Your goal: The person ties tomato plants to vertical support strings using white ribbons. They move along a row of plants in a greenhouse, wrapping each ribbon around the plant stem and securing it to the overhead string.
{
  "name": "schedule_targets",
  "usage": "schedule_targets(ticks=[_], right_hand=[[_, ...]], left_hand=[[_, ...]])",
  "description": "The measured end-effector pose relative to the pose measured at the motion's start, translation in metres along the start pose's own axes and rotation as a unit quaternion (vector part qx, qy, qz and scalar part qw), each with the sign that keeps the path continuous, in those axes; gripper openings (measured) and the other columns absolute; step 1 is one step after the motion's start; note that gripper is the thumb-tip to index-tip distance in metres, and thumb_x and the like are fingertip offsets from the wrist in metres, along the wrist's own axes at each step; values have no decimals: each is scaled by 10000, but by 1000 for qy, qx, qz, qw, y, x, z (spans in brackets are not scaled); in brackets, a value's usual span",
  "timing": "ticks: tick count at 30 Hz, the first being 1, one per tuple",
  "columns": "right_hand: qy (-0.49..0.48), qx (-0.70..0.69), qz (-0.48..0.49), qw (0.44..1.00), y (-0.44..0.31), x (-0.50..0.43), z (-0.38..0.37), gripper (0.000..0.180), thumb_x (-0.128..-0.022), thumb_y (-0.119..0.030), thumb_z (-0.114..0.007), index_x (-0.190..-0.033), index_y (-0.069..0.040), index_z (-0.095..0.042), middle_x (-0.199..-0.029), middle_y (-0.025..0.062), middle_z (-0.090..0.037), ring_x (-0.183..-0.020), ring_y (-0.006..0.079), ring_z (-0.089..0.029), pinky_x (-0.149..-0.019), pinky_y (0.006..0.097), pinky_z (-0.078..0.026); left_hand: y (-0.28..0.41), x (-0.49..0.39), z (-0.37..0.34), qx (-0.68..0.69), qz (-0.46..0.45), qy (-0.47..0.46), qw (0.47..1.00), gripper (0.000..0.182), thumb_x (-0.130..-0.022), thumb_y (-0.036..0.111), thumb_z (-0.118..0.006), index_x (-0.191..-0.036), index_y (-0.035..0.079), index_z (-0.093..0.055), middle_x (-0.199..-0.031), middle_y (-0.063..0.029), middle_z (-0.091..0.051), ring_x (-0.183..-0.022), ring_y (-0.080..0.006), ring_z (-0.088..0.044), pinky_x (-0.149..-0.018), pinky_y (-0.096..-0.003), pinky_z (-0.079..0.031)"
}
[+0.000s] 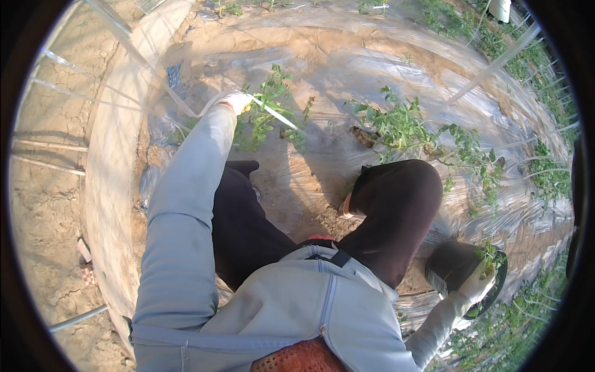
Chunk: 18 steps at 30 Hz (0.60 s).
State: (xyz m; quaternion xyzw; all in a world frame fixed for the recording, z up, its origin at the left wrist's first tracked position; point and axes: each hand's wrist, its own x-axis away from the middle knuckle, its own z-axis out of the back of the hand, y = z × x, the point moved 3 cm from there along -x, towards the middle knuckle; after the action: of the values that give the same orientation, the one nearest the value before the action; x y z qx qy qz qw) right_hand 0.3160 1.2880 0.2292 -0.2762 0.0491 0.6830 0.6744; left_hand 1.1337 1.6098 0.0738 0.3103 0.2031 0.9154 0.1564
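My left hand (pixel 238 102), in a pale glove, reaches forward at the upper left. It is closed on a white plastic strip (pixel 274 113) that runs past a leafy green plant (pixel 269 90), which looks like a tomato plant. The strip's lower end meets the ground beside that plant. Out to the right, my gloved right hand (pixel 476 286) grips a small bunch of green leaves (pixel 488 253) at the mouth of a black bucket (pixel 448 265). The bucket lies tilted, and most of its inside is hidden.
Clear plastic film (pixel 325 69) covers the soil bed. More leafy plants (pixel 395 123) stand ahead and right. A pale raised border (pixel 111 176) curves along the left, with bare cracked soil (pixel 46 223) beyond it. A slanting pale pole or strip (pixel 495 65) rises at upper right.
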Motion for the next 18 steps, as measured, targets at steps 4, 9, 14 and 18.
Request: schedule_targets(ticks=[4,9,14,18], right_hand=[[-201,-506,-37,838,-198,45,-26,228,-963,-122,-633,-1162,-10,-646,-943,41,-680,-726,58,-569,-627,172,-442],[-647,-389,-46,654,-417,177,-178,231,-918,-187,-692,-1077,-21,-675,-864,12,-681,-657,72,-551,-598,235,-451],[-636,-261,-39,725,-439,279,-429,332,-912,-274,-698,-1115,-18,-641,-877,46,-682,-665,131,-575,-566,299,-468],[-695,-346,-172,606,-471,346,-453,327,-937,-263,-661,-1160,-28,-619,-967,74,-689,-760,172,-619,-649,333,-504]], left_hand=[[-21,12,-18,190,-13,-20,981,199,-940,187,-593,-956,27,-710,-800,-67,-702,-682,-154,-626,-585,-300,-474],[-26,43,-12,96,10,-63,993,208,-934,176,-611,-974,5,-722,-831,-69,-721,-734,-146,-636,-657,-302,-484],[0,43,-17,8,-69,-80,994,221,-933,177,-605,-979,5,-736,-873,-81,-734,-797,-169,-641,-757,-326,-487],[-1,74,5,0,-46,-83,995,223,-932,181,-608,-981,4,-733,-872,-77,-730,-794,-174,-637,-757,-331,-488]])
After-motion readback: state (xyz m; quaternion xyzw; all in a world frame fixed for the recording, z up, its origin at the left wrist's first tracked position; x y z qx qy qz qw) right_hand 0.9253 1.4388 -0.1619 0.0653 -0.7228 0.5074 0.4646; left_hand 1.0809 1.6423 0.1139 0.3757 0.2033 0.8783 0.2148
